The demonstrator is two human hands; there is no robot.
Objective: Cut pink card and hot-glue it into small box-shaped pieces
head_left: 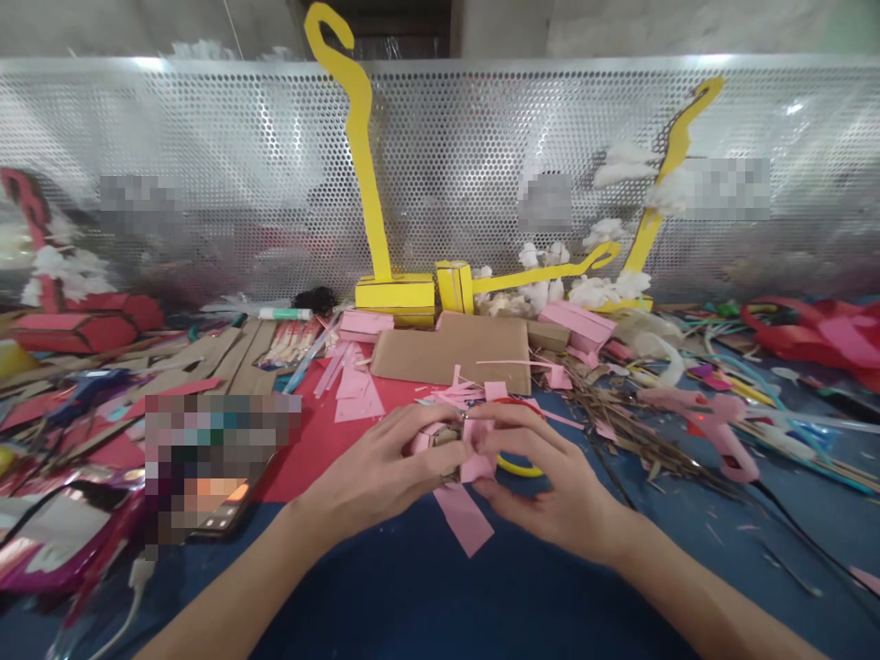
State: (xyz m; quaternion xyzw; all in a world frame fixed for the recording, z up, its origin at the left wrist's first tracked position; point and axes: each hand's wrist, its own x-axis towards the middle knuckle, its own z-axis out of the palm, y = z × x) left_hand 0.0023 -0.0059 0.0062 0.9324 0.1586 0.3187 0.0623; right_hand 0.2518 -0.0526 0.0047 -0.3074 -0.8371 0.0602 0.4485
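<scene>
My left hand [405,458] is closed around a small cardboard piece [450,438], partly covered in pink paper. From the other side, the fingers of my right hand [550,481] pinch a flap of pink paper [479,449] against it. Much of the piece is hidden behind my fingers. Below, a pink paper strip [464,521] hangs toward the table. A yellow and red ring [521,467], perhaps a roll of tape, lies just behind my right hand. Pink paper scraps [357,390] are spread beyond my left hand on a red sheet [302,449].
A pink glue gun [715,422] with a lit red light lies at right, its cord trailing forward. Brown cardboard [446,353] lies ahead. Yellow hook-shaped paper figures [395,293] stand by a perforated metal panel [240,183]. A phone [226,500] sits at left.
</scene>
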